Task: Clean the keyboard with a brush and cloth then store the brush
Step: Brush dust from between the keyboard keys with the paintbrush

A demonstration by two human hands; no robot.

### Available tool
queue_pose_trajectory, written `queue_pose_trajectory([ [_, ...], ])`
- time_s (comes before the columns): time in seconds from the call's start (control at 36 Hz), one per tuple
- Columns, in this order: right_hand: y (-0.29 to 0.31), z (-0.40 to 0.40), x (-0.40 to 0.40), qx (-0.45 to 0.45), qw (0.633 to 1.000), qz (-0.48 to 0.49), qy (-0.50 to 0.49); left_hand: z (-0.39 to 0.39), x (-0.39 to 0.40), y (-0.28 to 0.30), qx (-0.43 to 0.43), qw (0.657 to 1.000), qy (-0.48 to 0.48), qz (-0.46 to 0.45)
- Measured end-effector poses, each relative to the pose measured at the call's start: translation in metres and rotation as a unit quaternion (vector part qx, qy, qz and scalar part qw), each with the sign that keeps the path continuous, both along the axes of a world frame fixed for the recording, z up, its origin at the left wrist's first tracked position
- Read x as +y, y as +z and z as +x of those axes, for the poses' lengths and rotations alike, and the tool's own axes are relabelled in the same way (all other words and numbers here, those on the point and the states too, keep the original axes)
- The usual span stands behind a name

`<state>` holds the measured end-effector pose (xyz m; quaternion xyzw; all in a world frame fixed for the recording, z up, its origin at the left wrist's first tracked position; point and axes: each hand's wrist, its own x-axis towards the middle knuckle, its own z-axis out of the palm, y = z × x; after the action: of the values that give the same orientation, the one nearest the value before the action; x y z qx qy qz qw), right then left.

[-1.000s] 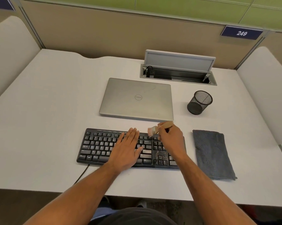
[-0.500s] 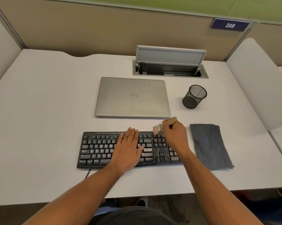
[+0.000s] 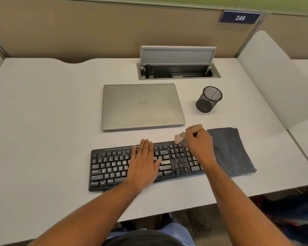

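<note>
Since the frames before, my head has tipped further down and toward the desk: the near desk edge, my lap and the floor below it now fill the lower part of the view, and the green panels up top are nearly out of frame. My right hand [image 3: 200,145] has barely shifted along the back row of keys; my left hand [image 3: 145,161] stays flat where it was.

Grip, right: fingers closed around the brush [image 3: 181,136], wooden handle running up out of my fist, pale bristles pointing down-left and touching the top edge of the keyboard [image 3: 114,167] above the navigation keys. Pale dust specks show on the keys near the arrow cluster.

Grip, left: holding nothing, palm down, fingers together and extended, pressing on the middle of the keyboard.

Surface: white desk [image 3: 43,121], matte. Grey cloth [image 3: 231,151] lies folded flat just right of the keyboard, partly under my right wrist. Closed silver laptop [image 3: 142,106] sits behind the keyboard, apart from it. Black mesh pen cup [image 3: 209,99] stands to the laptop's right, behind the cloth. Cable box [image 3: 178,71] is set into the desk at the back, lid raised, a black plug at its left end.

Room: beige partition [image 3: 96,29] behind the desk, blue number plate [image 3: 240,17] reading 249 at upper right, white side dividers [image 3: 273,77] at both ends.
</note>
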<state>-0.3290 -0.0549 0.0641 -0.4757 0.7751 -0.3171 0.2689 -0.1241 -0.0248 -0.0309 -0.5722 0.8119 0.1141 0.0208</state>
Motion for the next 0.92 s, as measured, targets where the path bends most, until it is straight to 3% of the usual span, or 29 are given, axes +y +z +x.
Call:
queue_pose_trajectory([
  [0.11, -0.001, 0.014, -0.002, -0.047, 0.997, 0.021, 0.061, 0.000, 0.000, -0.001, 0.008, 1.000, 0.009, -0.010],
  [0.39, 0.002, -0.022, -0.012, 0.059, 0.988, 0.042, 0.140, -0.010, -0.002, 0.001, 0.013, 0.999, 0.052, 0.001],
  [0.58, 0.011, -0.003, -0.027, -0.089, 0.977, 0.045, 0.188, -0.017, 0.001, -0.001, 0.012, 0.996, 0.084, -0.020],
  [0.72, 0.003, 0.000, -0.032, -0.005, 0.968, 0.076, 0.241, -0.018, 0.002, -0.003, 0.015, 0.996, 0.086, -0.022],
  [0.92, 0.008, -0.045, -0.039, 0.075, 0.964, 0.107, 0.230, -0.017, 0.003, -0.007, 0.014, 0.996, 0.081, -0.030],
])
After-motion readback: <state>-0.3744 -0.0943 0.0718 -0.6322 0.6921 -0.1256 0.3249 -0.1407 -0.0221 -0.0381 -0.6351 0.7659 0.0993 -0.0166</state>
